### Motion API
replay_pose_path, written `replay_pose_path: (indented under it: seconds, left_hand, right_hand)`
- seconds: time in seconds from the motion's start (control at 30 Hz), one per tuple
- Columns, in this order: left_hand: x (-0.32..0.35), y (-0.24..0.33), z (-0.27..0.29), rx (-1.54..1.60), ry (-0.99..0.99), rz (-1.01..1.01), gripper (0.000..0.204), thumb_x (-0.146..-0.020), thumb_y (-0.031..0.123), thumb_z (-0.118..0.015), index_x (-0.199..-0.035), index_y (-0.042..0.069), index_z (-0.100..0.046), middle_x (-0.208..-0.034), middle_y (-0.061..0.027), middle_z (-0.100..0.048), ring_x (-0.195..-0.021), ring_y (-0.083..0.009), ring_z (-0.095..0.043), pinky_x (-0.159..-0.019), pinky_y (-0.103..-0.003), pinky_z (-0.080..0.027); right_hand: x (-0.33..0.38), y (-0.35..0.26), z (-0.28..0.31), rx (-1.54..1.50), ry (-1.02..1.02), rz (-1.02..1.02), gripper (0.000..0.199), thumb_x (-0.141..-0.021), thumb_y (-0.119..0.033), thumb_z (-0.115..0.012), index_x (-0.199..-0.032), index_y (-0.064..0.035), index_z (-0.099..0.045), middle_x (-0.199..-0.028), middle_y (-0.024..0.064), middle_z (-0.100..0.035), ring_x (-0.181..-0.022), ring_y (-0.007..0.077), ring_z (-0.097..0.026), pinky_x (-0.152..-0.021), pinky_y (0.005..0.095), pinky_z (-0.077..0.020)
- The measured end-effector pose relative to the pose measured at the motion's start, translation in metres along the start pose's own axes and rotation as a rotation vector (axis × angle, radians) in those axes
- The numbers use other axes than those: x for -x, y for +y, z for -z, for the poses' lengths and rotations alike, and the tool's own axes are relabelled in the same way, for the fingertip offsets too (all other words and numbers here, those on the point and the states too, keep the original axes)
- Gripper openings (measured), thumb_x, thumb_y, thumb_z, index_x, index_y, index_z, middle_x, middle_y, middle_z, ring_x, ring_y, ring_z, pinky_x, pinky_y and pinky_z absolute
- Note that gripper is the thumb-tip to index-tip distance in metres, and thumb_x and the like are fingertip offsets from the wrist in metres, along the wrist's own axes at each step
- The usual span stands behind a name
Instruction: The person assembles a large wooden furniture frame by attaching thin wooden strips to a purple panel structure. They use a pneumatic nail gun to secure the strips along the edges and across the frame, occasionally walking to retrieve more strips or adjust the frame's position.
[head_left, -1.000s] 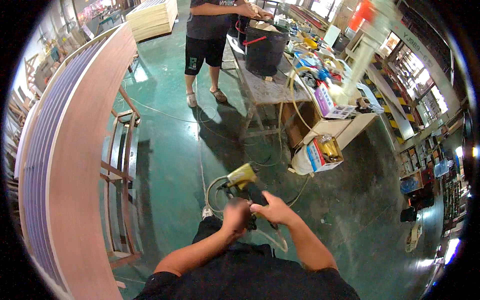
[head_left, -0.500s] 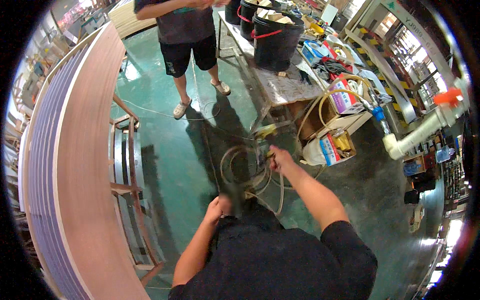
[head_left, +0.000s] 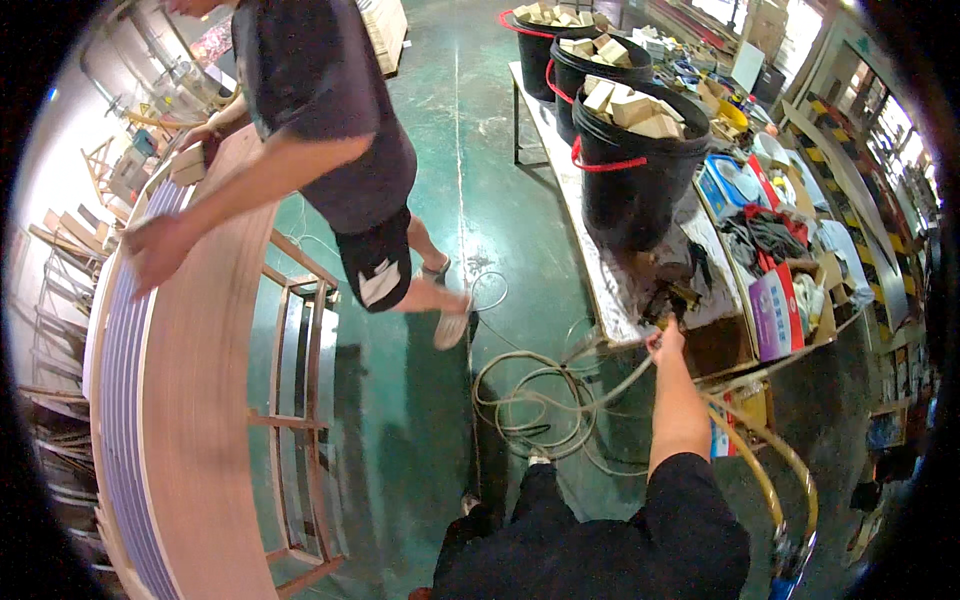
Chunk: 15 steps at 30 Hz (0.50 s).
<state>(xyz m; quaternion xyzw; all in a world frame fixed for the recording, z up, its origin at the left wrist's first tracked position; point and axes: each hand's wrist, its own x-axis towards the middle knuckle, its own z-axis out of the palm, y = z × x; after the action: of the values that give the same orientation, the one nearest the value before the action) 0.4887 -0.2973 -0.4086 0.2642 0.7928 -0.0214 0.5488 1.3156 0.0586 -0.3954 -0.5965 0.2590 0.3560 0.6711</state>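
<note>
My right hand [head_left: 667, 343] reaches out over the near end of the worktable [head_left: 625, 322], its fingers closed round a small, dark and yellowish hand tool [head_left: 677, 303]. The tool is partly hidden and blurred, so its exact kind is unclear. A pale hose [head_left: 628, 382] trails from beside this hand to a loose coil [head_left: 535, 405] on the green floor. Just beyond the tool stands a black bucket [head_left: 640, 195] with a red handle, filled with wooden blocks [head_left: 632, 108]. My left hand is outside the picture.
Left, a co-worker [head_left: 315, 120] leans over a stack of long panels [head_left: 200, 400], one hand at a wooden block [head_left: 188, 163]. A wooden trestle [head_left: 300, 420] stands beside the stack. More block-filled buckets [head_left: 585, 70] line the table; cartons [head_left: 785, 310] and yellow hoses [head_left: 770, 450] are at right.
My right hand has moved right and forward with the tool, to the table's end. My left hand has left the picture. The co-worker has gone over to the panel stack.
</note>
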Motion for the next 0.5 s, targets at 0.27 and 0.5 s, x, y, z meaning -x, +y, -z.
replay_pose_path:
  seconds: [0.27,0.5]
  left_hand:
    - [-0.035,0.082,-0.030,-0.044,-0.017,-0.089,0.029,-0.101,0.029,-0.056,-0.112,0.004,-0.066,-0.108,-0.0080,-0.068,-0.095,-0.0252,-0.065,-0.082,-0.043,-0.052]
    - [-0.130,0.172,-0.030,-0.158,-0.085,-0.333,0.031,-0.100,0.025,-0.056,-0.118,0.003,-0.069,-0.114,-0.0100,-0.070,-0.102,-0.0277,-0.066,-0.088,-0.045,-0.053]
  right_hand:
    - [-0.062,-0.033,-0.005,1.603,0.367,0.491,0.071,-0.101,-0.040,-0.054,-0.160,-0.0096,-0.029,-0.154,0.0241,-0.040,-0.133,0.0406,-0.050,-0.102,0.0551,-0.0489]
    - [0.012,0.021,-0.014,1.720,0.412,0.579,0.065,-0.090,-0.040,-0.063,-0.149,-0.0155,-0.048,-0.151,0.0202,-0.045,-0.145,0.0404,-0.036,-0.117,0.0568,-0.0320]
